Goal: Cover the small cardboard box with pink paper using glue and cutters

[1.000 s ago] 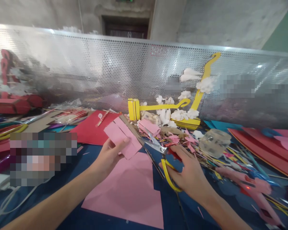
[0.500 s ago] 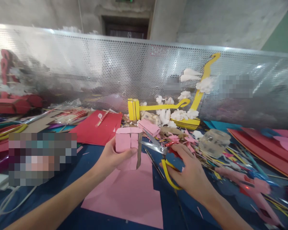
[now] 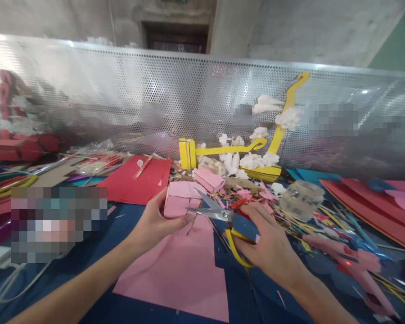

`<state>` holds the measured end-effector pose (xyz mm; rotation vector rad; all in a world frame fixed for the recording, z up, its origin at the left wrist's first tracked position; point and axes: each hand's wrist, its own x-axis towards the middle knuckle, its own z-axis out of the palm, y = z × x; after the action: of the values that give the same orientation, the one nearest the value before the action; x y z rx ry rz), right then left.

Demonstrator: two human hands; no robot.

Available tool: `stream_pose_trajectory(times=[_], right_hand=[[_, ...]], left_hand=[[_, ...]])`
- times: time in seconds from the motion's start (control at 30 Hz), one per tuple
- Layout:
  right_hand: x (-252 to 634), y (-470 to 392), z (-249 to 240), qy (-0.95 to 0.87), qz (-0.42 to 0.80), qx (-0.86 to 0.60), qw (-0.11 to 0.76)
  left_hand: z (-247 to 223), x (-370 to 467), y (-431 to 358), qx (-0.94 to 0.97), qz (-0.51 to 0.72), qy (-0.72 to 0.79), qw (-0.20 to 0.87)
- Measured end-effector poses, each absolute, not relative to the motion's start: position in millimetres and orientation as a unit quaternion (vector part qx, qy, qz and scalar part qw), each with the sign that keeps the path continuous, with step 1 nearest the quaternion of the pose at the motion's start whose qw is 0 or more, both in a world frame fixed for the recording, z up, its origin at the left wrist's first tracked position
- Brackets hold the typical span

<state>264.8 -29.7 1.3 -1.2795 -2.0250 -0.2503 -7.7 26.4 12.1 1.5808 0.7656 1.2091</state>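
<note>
My left hand point(image 3: 160, 220) is closed around the left side of a small pink paper-covered box point(image 3: 178, 202), thumb across its front. My right hand point(image 3: 261, 231) grips a pair of scissors point(image 3: 225, 215) with one red and one yellow handle. The blades are parted and point left, with the lower blade across the right part of the box. Under the box lies a large sheet of pink paper point(image 3: 182, 274) on the dark blue table. Just behind the box is a folded pink paper piece point(image 3: 209, 179). A pen-like stick beside the scissors is partly hidden.
Red sheets point(image 3: 135, 180) lie back left; yellow card pieces with white fluff point(image 3: 254, 160) stand by a perforated metal screen point(image 3: 138, 99). On the right are a clear tape roll point(image 3: 302, 200), paper scraps, a pink glue gun point(image 3: 354, 265) and red boards point(image 3: 367, 207). White cables point(image 3: 20, 279) run lower left.
The box has tilted, so its top shows more and its grey right side is no longer visible. The scissors have opened wider and turned slightly, with the lower blade now over the box.
</note>
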Motion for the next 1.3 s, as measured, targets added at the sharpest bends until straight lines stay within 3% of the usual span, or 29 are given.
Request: stream_pose_trajectory(times=[0.6, 1.3], right_hand=[[263.1, -31.3, 0.8, -0.791, -0.129, -0.463, 0.378], [261.5, -29.1, -1.4, -0.764, -0.124, -0.489, 0.404]], left_hand=[[14.2, -7.7, 21.4, 0.7, 0.438, 0.355, 0.438], [12.3, -3.7, 20.0, 0.671, 0.443, 0.35, 0.48]])
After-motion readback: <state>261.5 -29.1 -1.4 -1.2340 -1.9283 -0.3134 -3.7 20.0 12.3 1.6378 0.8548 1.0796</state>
